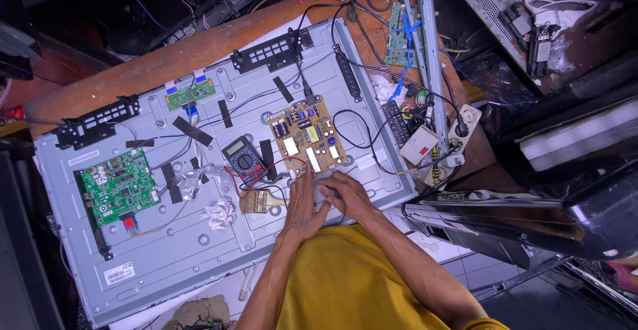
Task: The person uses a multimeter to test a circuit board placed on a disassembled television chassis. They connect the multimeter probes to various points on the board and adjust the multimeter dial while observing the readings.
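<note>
A grey metal back panel of a flat television (199,250) lies face down on the wooden bench. A tan power board (307,136) sits near its middle, a green main board (118,185) at the left. My left hand (302,200) rests flat on the panel just below the tan board, fingers pointing at its lower edge. My right hand (345,194) lies beside it, fingers curled together and touching the left hand; whether it pinches a probe I cannot tell. A dark multimeter (242,159) with red and black leads lies left of the hands.
A paintbrush (256,202) and a crumpled white rag (220,213) lie on the panel near my left hand. A remote control (397,122), a power strip (458,127), a small green board (190,93) and tangled cables crowd the right. A black bezel (505,214) leans at the right.
</note>
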